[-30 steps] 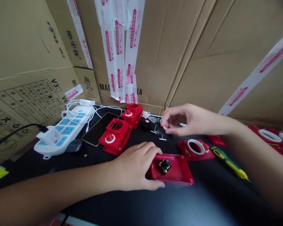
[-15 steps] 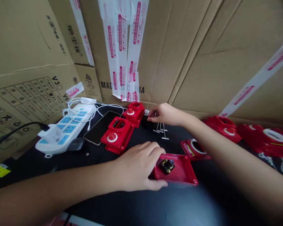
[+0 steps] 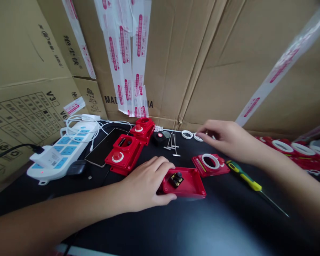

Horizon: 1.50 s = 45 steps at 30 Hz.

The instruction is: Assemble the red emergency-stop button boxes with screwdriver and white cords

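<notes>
On the black counter, a shallow red box sits near the middle, with its hollow side facing up. The left hand grips its left end, with the thumb on the near side and the fingers over the far side. A small black part with gold bits and a round knob lies inside, close to those fingers. The right hand is farther back, with its fingers bent and their tips at a white ring; you cannot tell if it is pinching the ring. Another white ring lies flat just to the left of that one. Four or so thin metal T-shaped pins lie near the rings, to their left. A red lid with a big white hoop around its hole lies just past the right end of the box. Beside the lid is a green and yellow screwdriver. Over on the left are two red units with red knobs, then a dark phone and a white power strip. Brown cardboard stands behind everything.
</notes>
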Each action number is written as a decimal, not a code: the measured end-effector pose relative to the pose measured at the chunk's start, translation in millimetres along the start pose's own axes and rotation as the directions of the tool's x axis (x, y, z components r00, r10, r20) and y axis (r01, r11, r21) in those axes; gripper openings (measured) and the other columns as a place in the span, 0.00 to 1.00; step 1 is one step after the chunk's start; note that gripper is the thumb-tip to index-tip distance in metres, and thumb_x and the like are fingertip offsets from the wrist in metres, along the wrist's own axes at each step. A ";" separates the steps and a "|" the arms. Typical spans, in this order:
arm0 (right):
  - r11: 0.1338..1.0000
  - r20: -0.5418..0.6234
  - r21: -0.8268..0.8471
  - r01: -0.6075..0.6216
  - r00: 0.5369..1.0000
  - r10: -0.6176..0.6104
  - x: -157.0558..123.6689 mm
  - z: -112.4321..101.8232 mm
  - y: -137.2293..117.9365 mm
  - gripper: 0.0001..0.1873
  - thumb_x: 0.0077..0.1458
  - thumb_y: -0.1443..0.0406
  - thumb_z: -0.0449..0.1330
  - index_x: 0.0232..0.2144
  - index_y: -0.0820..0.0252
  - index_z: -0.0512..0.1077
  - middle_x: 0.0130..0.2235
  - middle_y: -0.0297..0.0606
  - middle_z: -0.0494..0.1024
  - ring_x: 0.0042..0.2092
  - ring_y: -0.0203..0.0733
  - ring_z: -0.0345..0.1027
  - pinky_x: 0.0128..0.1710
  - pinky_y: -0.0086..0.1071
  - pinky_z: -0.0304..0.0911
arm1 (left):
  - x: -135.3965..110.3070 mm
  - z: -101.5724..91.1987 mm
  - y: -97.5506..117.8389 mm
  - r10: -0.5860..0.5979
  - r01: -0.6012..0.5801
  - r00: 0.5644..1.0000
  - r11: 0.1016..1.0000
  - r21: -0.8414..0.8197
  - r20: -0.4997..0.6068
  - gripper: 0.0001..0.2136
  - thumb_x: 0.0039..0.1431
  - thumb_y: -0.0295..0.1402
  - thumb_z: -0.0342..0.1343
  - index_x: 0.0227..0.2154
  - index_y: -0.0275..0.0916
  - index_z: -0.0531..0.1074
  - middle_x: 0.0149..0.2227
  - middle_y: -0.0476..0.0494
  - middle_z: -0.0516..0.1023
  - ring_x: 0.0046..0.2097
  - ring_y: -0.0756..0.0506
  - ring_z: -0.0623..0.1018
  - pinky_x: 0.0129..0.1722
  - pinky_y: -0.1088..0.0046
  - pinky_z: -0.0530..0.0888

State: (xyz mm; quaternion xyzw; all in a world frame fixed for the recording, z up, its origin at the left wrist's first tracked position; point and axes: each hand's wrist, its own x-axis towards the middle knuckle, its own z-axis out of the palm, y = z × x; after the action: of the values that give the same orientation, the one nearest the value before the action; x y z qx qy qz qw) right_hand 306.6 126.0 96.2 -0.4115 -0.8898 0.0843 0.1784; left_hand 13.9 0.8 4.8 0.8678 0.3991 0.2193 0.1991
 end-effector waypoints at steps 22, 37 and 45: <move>0.993 0.049 0.055 -0.104 0.994 0.101 -106.5 28.0 59.9 0.44 0.57 0.46 0.74 0.71 0.53 0.71 0.70 0.52 0.77 0.69 0.66 0.73 0.70 0.62 0.69 | -2.3 3.1 -6.5 -0.061 0.071 0.992 0.994 0.082 -0.112 0.30 0.66 0.29 0.60 0.67 0.46 0.58 0.66 0.33 0.69 0.67 0.31 0.78 0.68 0.44 0.78; 0.986 -0.039 0.168 0.020 0.999 -0.013 -103.0 23.2 24.2 0.30 0.62 0.52 0.74 0.62 0.49 0.74 0.61 0.46 0.80 0.60 0.58 0.79 0.61 0.50 0.78 | -1.0 3.9 -16.1 -0.055 0.056 0.996 0.998 0.010 -0.077 0.31 0.70 0.35 0.64 0.69 0.49 0.56 0.68 0.35 0.70 0.69 0.32 0.77 0.71 0.42 0.77; 0.928 -0.046 0.345 0.144 0.990 -0.136 -107.0 29.8 -24.7 0.33 0.59 0.57 0.76 0.64 0.46 0.72 0.60 0.46 0.78 0.59 0.56 0.78 0.59 0.45 0.78 | -2.4 5.2 -12.1 -0.024 0.026 0.998 0.999 0.044 -0.054 0.31 0.70 0.34 0.66 0.69 0.47 0.58 0.67 0.34 0.73 0.68 0.32 0.79 0.69 0.42 0.78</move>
State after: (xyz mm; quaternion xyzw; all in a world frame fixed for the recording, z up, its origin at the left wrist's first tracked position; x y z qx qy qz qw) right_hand 341.6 28.3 49.5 -0.3100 -0.8861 0.2225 0.2632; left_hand 7.9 5.3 -6.3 0.8608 0.4200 0.2306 0.1716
